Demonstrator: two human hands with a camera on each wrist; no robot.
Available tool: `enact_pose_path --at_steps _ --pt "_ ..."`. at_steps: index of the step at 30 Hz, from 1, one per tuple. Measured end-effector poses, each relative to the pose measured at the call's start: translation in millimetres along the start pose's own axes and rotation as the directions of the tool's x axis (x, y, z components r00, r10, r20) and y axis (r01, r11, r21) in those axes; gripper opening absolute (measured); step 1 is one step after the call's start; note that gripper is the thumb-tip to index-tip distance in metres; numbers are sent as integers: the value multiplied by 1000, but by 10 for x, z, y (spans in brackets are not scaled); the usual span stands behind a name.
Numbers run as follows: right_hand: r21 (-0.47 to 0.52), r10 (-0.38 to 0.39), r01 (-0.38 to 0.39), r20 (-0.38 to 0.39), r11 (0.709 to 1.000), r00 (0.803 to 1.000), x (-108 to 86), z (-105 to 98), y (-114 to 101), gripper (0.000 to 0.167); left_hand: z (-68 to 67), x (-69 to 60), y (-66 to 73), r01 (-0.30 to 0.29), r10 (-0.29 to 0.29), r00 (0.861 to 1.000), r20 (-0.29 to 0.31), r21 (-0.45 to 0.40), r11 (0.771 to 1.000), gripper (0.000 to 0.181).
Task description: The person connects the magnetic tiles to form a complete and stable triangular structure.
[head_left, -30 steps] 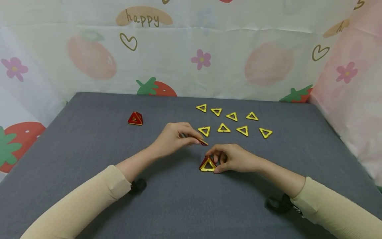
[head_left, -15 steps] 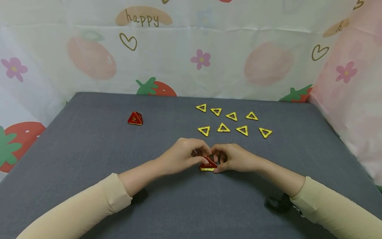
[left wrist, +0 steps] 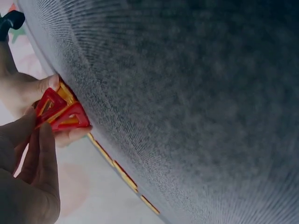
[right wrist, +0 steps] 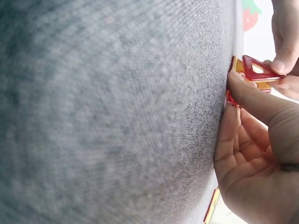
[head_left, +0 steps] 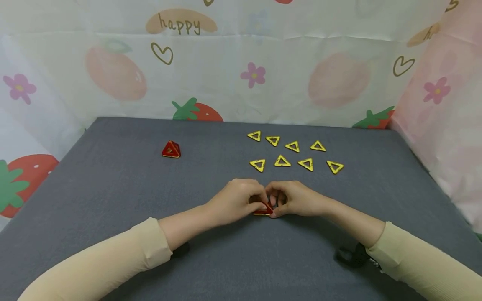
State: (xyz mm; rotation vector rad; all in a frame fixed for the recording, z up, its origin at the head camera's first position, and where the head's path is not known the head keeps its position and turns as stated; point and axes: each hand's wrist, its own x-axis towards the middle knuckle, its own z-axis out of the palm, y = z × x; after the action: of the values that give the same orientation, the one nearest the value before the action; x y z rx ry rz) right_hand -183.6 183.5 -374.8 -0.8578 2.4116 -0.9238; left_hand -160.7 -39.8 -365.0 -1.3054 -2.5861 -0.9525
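Observation:
My left hand pinches a red-and-yellow triangular magnetic tile between thumb and fingers. It is held against a small tile pyramid, red outside with yellow inside, which stands on the cloth. From the other side my right hand grips that pyramid, thumb near its front corner and fingers behind it. In the right wrist view the tile leans over the yellow inner faces. The head view shows only a strip of red, as my left fingers hide the rest.
Toward the back left stands another red pyramid. Several yellow triangular tiles lie flat in two rows beyond my hands. Grey cloth covers the table, and a printed curtain hangs behind it.
My left hand has come down and right with the tile, bringing it from above the table onto the pyramid's front. My right hand has stayed in place, gripping the pyramid.

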Motion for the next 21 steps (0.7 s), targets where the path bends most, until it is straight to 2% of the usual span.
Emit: enact_pose_path --at_steps 4,12,18,21 --pt "2 3 -3 -5 1000 1000 2 0 -5 41 25 -1 12 3 -3 1000 4 25 1000 4" --pt "24 13 -13 -10 1000 1000 12 0 -4 42 75 -7 -1 -20 23 999 -40 68 997 3" --pt "45 24 -24 -5 999 1000 18 -1 -3 45 89 1 -4 6 -4 999 -37 64 998 3" --pt "63 28 -28 -3 998 1000 11 0 -4 48 94 8 -10 44 -42 999 -32 37 998 7"
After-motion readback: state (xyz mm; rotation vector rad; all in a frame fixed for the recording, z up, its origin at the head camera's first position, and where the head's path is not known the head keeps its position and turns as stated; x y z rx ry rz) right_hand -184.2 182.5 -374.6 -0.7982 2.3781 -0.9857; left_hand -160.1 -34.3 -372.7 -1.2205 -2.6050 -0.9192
